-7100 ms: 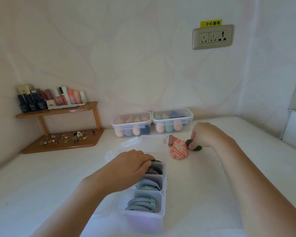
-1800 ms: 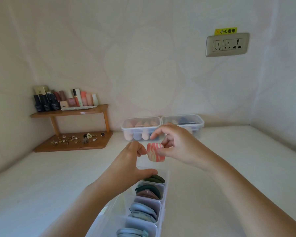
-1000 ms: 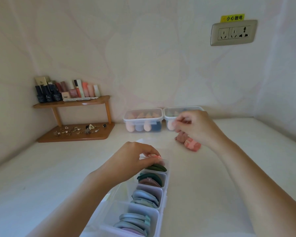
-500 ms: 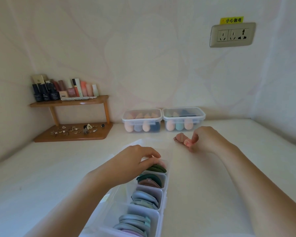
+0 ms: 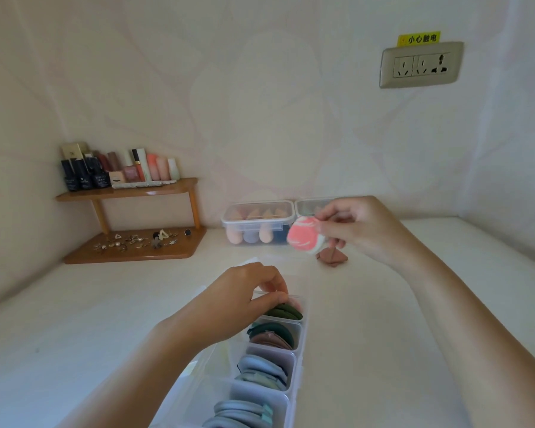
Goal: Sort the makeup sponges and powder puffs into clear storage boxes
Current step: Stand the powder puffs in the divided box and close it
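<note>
We find open table [image 5: 399, 350] at 3 o'clock of the divided box [image 5: 301, 332]; sponge boxes [image 5: 257, 223] and a brown puff [image 5: 332, 258] obstruct 12 o'clock.

divided box [image 5: 271, 355] front; lidded boxes [image 5: 257, 222] behind; shelf [image 5: 167, 254] left

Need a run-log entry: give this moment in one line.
right hand: pinches pink puff, midair | left hand: at far compartment of divided box | brown puff: on table

The white desk [image 5: 383, 335] carries a divided clear box [image 5: 301, 350] near the front and a brown puff [image 5: 332, 257] farther back. A lidded box [image 5: 257, 211] and a second box [image 5: 306, 206] stand at the wall, with a wooden shelf [image 5: 173, 251] in the left corner.
</note>
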Action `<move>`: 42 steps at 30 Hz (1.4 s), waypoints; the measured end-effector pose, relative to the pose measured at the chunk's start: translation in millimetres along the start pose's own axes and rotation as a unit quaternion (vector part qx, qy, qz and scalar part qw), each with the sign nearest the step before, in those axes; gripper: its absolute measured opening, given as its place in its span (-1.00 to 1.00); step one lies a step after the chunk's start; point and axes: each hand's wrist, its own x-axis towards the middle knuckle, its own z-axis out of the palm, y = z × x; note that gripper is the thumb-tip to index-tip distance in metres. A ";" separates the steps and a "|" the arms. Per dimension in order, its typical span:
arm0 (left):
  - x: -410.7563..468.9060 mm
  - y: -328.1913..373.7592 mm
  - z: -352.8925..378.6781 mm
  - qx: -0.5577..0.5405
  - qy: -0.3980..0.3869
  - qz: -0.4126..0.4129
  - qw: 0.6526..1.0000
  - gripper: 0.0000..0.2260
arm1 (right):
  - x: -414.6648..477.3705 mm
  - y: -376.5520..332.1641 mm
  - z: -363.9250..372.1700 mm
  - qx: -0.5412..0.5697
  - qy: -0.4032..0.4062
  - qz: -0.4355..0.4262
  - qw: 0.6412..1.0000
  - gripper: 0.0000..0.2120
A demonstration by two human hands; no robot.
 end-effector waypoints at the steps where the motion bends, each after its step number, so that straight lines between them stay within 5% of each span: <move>1: -0.2 -0.4 0.1 -0.005 0.005 0.002 1.000 -0.93 | -2.4 -3.1 6.0 0.006 -0.030 -0.007 1.000 -0.96; 12: -0.6 0.5 0.4 -0.026 0.026 -0.008 0.999 -0.92 | -9.8 1.4 31.9 -0.115 -0.100 -0.026 0.988 -0.82; 25: 1.1 0.2 -0.2 -0.014 0.048 -0.019 0.999 -0.93 | -17.0 1.4 47.6 -0.330 -0.151 -0.036 0.931 -0.88; 35: 2.5 2.7 -1.4 0.048 0.031 -0.001 0.998 -0.82 | -15.3 -3.6 32.8 -0.232 -0.211 0.005 0.950 -0.86; 40: 2.4 3.8 -2.2 0.038 0.023 -0.016 0.999 -0.81 | 3.2 8.8 -0.3 -0.079 -0.038 0.054 0.995 -0.88; 42: 2.3 3.8 -2.1 0.035 0.024 -0.013 0.999 -0.83 | 13.6 33.3 -7.6 -0.107 0.054 0.079 0.990 -0.85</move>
